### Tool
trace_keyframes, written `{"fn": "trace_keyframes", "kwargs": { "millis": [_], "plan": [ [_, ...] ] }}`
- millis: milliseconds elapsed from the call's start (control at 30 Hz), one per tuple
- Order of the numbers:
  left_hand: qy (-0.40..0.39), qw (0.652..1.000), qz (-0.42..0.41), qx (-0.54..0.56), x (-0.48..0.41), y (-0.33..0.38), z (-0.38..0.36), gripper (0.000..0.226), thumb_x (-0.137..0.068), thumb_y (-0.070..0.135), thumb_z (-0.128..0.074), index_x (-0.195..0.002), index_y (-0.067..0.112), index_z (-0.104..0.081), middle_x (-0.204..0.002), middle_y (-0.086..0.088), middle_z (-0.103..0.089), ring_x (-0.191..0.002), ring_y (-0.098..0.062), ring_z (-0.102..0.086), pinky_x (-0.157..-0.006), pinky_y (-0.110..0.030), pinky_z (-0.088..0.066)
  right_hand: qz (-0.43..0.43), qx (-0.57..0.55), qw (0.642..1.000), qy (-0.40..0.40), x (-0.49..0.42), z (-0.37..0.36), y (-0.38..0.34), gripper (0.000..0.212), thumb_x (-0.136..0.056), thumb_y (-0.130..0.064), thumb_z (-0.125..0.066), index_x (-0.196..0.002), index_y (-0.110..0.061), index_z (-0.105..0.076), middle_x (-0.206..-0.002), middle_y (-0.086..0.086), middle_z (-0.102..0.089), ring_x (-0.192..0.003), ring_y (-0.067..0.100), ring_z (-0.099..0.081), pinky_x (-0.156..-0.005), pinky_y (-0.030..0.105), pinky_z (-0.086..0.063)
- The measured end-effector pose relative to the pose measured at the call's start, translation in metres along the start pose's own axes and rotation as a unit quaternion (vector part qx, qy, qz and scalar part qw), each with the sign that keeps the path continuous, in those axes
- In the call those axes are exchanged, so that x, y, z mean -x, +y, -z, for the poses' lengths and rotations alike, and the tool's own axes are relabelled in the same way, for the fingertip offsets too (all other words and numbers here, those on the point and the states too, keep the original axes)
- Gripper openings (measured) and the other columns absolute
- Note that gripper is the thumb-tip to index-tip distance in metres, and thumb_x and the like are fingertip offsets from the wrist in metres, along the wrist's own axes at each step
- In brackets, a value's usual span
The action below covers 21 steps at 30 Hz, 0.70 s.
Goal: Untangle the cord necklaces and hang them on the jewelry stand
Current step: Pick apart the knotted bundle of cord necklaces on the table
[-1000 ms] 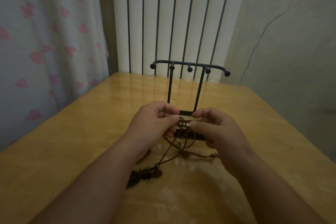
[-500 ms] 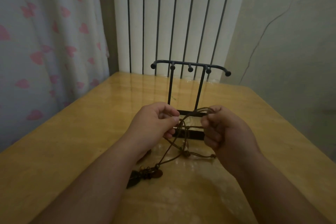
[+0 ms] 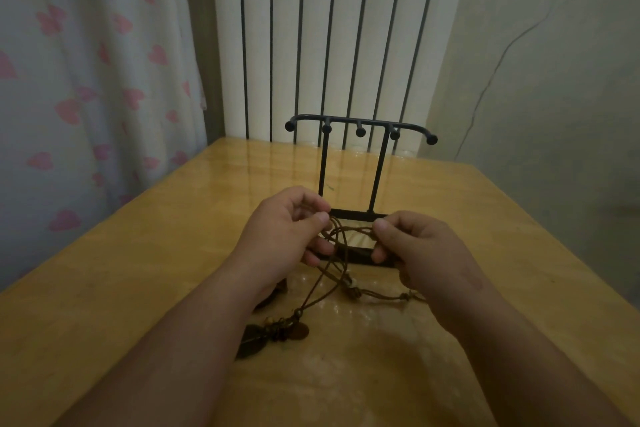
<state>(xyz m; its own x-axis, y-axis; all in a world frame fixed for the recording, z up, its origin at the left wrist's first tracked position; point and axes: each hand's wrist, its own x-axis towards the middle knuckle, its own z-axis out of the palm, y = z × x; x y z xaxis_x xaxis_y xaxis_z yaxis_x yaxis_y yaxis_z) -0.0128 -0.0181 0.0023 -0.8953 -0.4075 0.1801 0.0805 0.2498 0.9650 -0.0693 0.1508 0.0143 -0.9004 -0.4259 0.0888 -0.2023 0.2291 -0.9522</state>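
A black metal jewelry stand with several ball-tipped pegs stands on the wooden table, its pegs bare. Just in front of its base, a tangle of brown cord necklaces stretches between my hands. My left hand pinches the cords between thumb and fingers. My right hand pinches the other side of the loop. Cords trail down to dark pendants and beads lying on the table, and a knotted strand runs under my right wrist.
A white radiator rises behind the table's far edge. A curtain with pink hearts hangs along the left side, and a pale wall with a thin wire closes the right.
My right hand has come down and turned, drawing the cord loop lower and wider in front of the stand's base. My left hand keeps its pinch in nearly the same place.
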Motion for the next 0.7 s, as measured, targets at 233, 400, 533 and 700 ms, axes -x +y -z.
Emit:
{"fn": "trace_keyframes", "kwargs": {
  "millis": [233,400,533,700],
  "plan": [
    [-0.026,0.999,0.021,-0.008,0.0018,0.0001,-0.0024,0.014,-0.099,0.012,-0.052,-0.099,0.024,-0.059,-0.098,-0.003,-0.068,-0.074,-0.017,-0.073,-0.056,-0.025,-0.052,-0.002,-0.136,0.989,-0.057,0.0013,-0.0001,-0.0007,0.021,-0.096,-0.012,-0.052,-0.101,-0.018,-0.072,-0.079,0.0,-0.069,-0.053,0.008,-0.042,-0.053,0.026,-0.031],
    [-0.038,0.998,0.043,0.038,0.0005,-0.0016,-0.0035,0.015,-0.097,0.007,-0.054,-0.099,0.02,-0.063,-0.096,-0.009,-0.069,-0.082,-0.02,-0.074,-0.068,-0.032,-0.059,-0.022,-0.2,0.978,-0.059,-0.0005,0.0005,-0.0005,0.024,-0.095,-0.006,-0.052,-0.098,-0.014,-0.074,-0.08,0.002,-0.07,-0.052,0.01,-0.038,-0.053,0.028,-0.026],
    [-0.003,0.999,0.033,0.032,-0.0017,-0.0047,-0.0022,0.018,-0.094,0.006,-0.059,-0.098,0.021,-0.068,-0.091,-0.004,-0.073,-0.082,-0.015,-0.073,-0.072,-0.028,-0.058,-0.043,-0.235,0.97,-0.043,-0.0034,0.0038,0.0025,0.022,-0.092,-0.006,-0.051,-0.096,-0.007,-0.072,-0.072,0.004,-0.064,-0.053,0.013,-0.032,-0.052,0.028,-0.023],
    [0.012,1.0,0.024,0.017,-0.0007,-0.0028,-0.0032,0.019,-0.094,0.006,-0.06,-0.098,0.022,-0.069,-0.088,-0.001,-0.074,-0.079,-0.01,-0.073,-0.071,-0.024,-0.057,0.002,0.012,1.0,0.02,-0.0023,0.0053,0.0035,0.017,-0.09,-0.031,-0.059,-0.086,-0.022,-0.074,-0.065,0.0,-0.062,-0.057,0.012,-0.051,-0.057,0.026,-0.035]
  ]
}}
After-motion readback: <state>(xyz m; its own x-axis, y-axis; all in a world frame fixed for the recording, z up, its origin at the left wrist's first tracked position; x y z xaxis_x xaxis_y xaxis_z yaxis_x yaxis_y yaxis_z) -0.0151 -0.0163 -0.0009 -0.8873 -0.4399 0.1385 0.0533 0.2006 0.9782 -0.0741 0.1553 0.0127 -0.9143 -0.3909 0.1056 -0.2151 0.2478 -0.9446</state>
